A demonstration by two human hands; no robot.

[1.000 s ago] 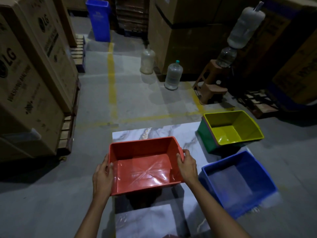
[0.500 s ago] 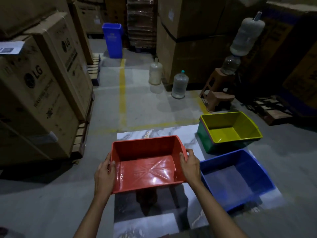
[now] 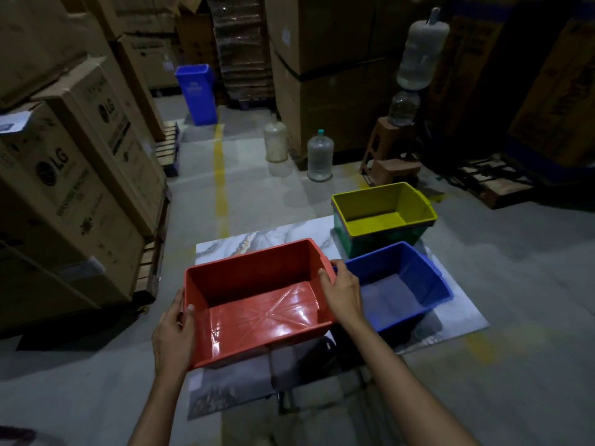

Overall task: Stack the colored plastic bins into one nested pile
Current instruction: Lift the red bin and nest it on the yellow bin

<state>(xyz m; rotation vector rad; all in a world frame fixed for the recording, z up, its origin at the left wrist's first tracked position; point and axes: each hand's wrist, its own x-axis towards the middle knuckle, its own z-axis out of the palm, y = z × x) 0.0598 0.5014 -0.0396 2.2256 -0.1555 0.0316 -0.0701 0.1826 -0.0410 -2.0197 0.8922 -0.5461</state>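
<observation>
I hold an empty red bin (image 3: 257, 304) in the air above a marble-patterned table (image 3: 257, 241). My left hand (image 3: 174, 339) grips its left rim and my right hand (image 3: 343, 291) grips its right rim. Just to the right, an empty blue bin (image 3: 399, 284) rests on the table, touching or nearly touching the red one. Behind the blue bin, a yellow bin (image 3: 383, 207) sits nested inside a green bin (image 3: 376, 243).
Tall cardboard boxes (image 3: 74, 188) on pallets stand to the left. Two water jugs (image 3: 319, 156), brown stools (image 3: 391, 156) and a blue dustbin (image 3: 196, 93) stand on the concrete floor behind the table. A dark pallet (image 3: 492, 181) lies at the right.
The red bin has risen off the table and shifted right toward the blue bin, with both hands still on its rims. The camera view has tilted up.
</observation>
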